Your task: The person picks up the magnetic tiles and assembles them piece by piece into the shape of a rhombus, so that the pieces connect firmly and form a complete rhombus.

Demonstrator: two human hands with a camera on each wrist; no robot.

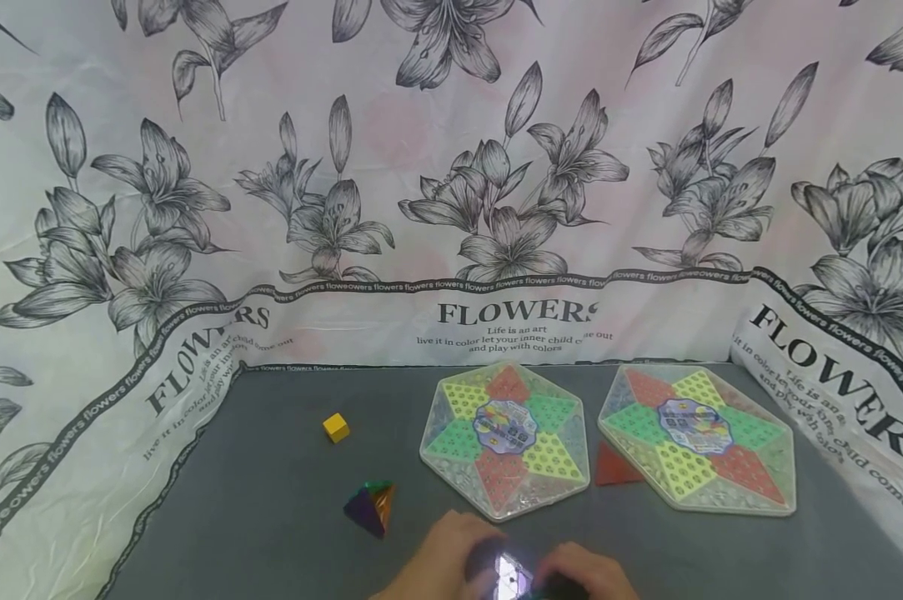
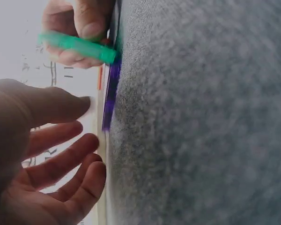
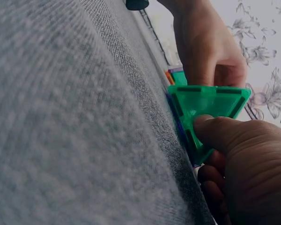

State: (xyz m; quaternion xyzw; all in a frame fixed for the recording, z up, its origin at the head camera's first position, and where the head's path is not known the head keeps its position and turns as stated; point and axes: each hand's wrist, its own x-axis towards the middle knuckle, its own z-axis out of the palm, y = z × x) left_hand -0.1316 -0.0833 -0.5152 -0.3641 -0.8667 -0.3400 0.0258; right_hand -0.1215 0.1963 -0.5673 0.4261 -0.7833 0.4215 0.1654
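Note:
In the right wrist view my right hand point(image 3: 257, 159) pinches a green triangular magnetic tile point(image 3: 210, 101), its thumb across the face. Beneath that tile, a purple tile point(image 2: 111, 96) lies against the grey table in the left wrist view. My left hand point(image 2: 51, 154) is beside it with fingers loosely bent and apart, holding nothing. From the head, the left hand point(image 1: 451, 554) and right hand point(image 1: 582, 571) face each other at the near edge, a bright, glaring surface point(image 1: 513, 577) between them. A small pyramid of purple, orange and green tiles point(image 1: 368, 510) stands left of them.
A yellow cube point(image 1: 336, 427) sits farther back on the left. Two hexagonal star-patterned game boxes point(image 1: 451, 492) point(image 1: 777, 483) lie beyond the hands. A red tile point(image 1: 614, 467) shows partly beside the right box. A flower-printed curtain point(image 1: 331, 325) borders the table.

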